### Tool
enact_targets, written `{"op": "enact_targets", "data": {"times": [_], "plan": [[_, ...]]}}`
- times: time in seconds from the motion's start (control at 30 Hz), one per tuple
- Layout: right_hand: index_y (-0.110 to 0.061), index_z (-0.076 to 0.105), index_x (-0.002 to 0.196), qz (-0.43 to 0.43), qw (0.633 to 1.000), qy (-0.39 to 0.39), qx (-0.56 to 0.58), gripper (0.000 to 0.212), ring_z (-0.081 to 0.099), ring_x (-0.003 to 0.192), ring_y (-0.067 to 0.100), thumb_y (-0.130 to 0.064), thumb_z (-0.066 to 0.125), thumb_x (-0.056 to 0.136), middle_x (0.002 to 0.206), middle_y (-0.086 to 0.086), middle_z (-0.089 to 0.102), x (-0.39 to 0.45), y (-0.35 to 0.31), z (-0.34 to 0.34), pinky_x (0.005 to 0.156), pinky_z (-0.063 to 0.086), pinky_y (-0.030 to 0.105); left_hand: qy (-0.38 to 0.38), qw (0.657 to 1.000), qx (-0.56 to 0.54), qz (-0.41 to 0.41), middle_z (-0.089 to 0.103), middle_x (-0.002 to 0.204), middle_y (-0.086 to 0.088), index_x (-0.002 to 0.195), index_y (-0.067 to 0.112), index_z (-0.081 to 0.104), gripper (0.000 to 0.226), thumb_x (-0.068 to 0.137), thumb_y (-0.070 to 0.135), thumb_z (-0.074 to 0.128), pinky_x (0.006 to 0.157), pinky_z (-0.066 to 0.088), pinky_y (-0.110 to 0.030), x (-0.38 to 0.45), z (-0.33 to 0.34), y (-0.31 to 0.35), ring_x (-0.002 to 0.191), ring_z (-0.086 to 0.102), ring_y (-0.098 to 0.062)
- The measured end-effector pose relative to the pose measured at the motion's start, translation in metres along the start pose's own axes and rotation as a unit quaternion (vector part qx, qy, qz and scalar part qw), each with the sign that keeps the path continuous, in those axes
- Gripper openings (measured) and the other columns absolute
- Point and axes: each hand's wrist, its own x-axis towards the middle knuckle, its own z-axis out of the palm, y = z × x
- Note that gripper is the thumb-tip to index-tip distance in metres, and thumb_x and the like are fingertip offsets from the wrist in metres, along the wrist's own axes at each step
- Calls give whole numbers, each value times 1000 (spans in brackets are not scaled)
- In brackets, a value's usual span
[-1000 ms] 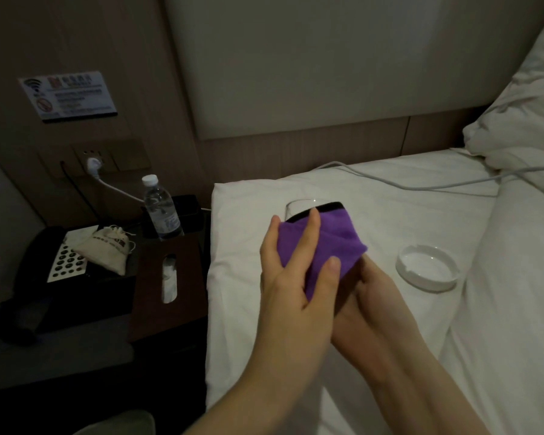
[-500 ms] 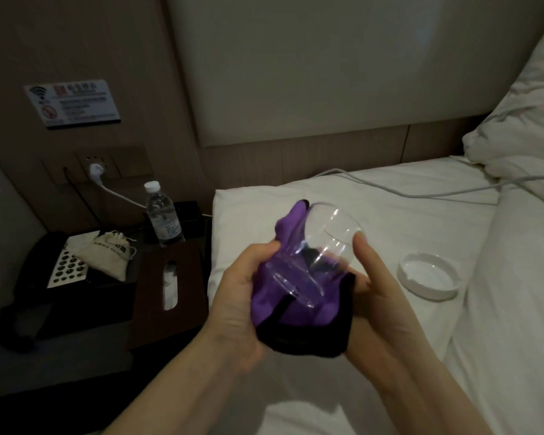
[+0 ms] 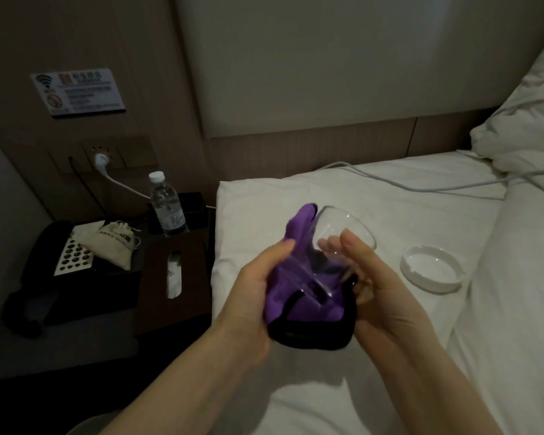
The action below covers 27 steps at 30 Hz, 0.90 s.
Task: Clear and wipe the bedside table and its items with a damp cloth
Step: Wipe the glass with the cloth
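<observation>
Above the bed, my left hand (image 3: 255,287) grips a purple cloth with a black edge (image 3: 299,309) wrapped against the side and base of a clear drinking glass (image 3: 333,246). The glass lies tilted, its mouth toward the upper right. My right hand (image 3: 368,277) holds the glass from the right, thumb over the rim and fingers seen through the glass. The dark bedside table (image 3: 113,337) stands at the left, apart from both hands.
The bedside table carries a water bottle (image 3: 167,205), a dark tissue box (image 3: 173,271), a cloth pouch (image 3: 113,246) and a black telephone (image 3: 63,255). A white ashtray (image 3: 432,271) lies on the bed sheet to the right. A white cable (image 3: 390,180) crosses the bed.
The cloth covered the glass a second ago under my left hand's fingers. Now the glass is turned, uncovered, mouth up-right, with the cloth bunched under and beside it. Since half a second: little change.
</observation>
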Motion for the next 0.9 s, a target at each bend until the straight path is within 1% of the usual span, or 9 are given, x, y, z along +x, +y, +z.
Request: {"op": "enact_targets", "data": {"times": [0.1,0.2,0.3,0.4,0.47,0.53,0.73,0.83,0.9], "plan": [[-19,77,89,-11,999,31,15,45,72,95,22,-36,90,49,101,6,75,4,0,-3,78,58,38,-5,978,157,135,65,126,5,133,31,55,43,91,20,59,101,48,-39,-3,9,-9,115,62,-16],[-13,71,110,-31,997,70,8,63,72,95,20,-40,84,55,104,6,75,5,2,-4,69,56,34,-5,930,287,228,55,132,15,139,38,45,55,92,15,61,101,46,-24,0,14,-21,120,53,1],[-14,72,105,-40,993,99,43,56,72,77,14,-38,80,55,94,5,75,4,2,-6,64,55,31,15,878,377,294,44,136,16,138,40,47,59,90,11,63,103,42,-17,5,16,-30,124,44,7],[-13,74,94,0,984,92,150,35,73,72,18,-33,75,66,93,10,74,3,0,-5,57,58,29,28,790,499,355,28,149,19,139,49,39,65,90,13,62,113,33,-26,8,14,-38,137,27,1],[-2,70,106,55,968,46,240,42,74,80,25,-34,70,79,100,16,73,3,-2,-3,61,61,34,14,709,583,396,14,156,16,143,47,33,64,92,19,60,117,23,-25,7,11,-45,143,15,-8],[3,65,114,92,955,11,281,49,73,91,29,-38,65,87,108,20,71,0,-2,0,75,61,40,-11,681,613,400,-5,159,15,144,49,29,52,97,37,47,115,10,-25,5,9,-54,147,0,-17],[1,73,106,58,967,11,246,44,72,95,31,-36,70,81,106,20,72,-4,-3,-2,79,60,40,-39,858,455,236,-34,146,33,131,74,-6,49,95,61,25,119,10,-42,-1,14,-71,144,-22,-5],[-8,79,84,30,986,30,159,31,72,94,32,-35,78,70,101,18,73,-6,-4,-3,83,58,42,28,912,358,197,-13,157,17,114,80,-12,62,100,39,34,105,26,-7,9,33,-63,148,4,-16],[-8,76,89,27,988,41,143,36,69,96,30,-37,80,68,102,16,70,-4,-4,-4,94,54,40,24,959,221,174,4,157,17,117,80,0,56,99,43,39,100,32,-4,10,39,-59,145,19,-16]]}}
